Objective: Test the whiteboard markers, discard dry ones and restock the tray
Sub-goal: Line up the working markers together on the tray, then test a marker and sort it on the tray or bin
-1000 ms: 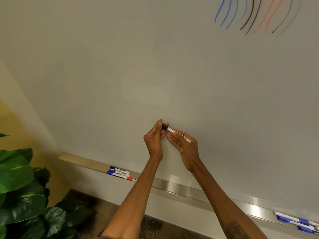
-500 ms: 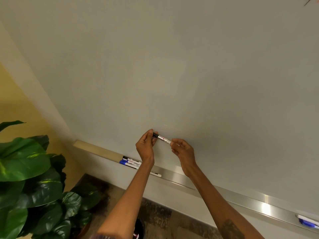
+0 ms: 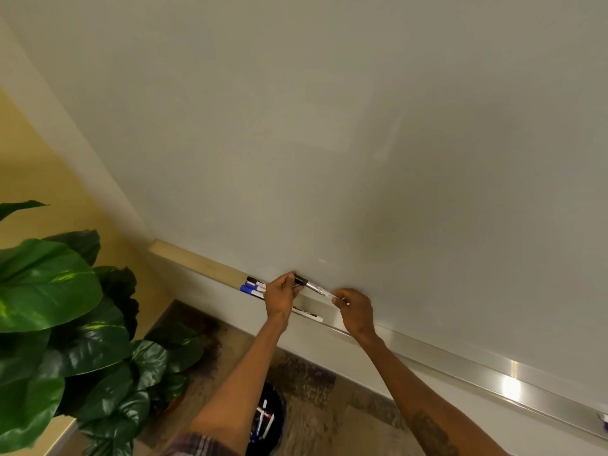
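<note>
**Black-capped marker held at both ends, just above the tray**

Green leaves of a potted plant (image 3: pixel 49 291) fill the far left of my feed, in front of a yellow wall. Next come the resting markers (image 3: pixel 252 286), black- and blue-capped, lying together at the left end of the tray (image 3: pixel 460 365). Below them, on the floor, I can see a dark bin (image 3: pixel 274 422) with a few markers standing in it.

The left grip (image 3: pixel 279 296) is clamped on the black cap (image 3: pixel 300 280) of the held marker (image 3: pixel 316 288), with thumb and fingertips pinching it. From there the marker slants down to the right, its pale barrel bridging the gap between the two grips, close in front of the whiteboard (image 3: pixel 329 126). The cap meets the barrel; I cannot tell whether it is fully seated. One more marker (image 3: pixel 308 313) lies in the tray directly beneath the left grip.

The right grip (image 3: pixel 354 309) is closed on the barrel's tail end, fingertips pinching it. Farther right the metal tray runs on, and a blue-capped marker (image 3: pixel 604 420) shows at the frame's edge.
</note>
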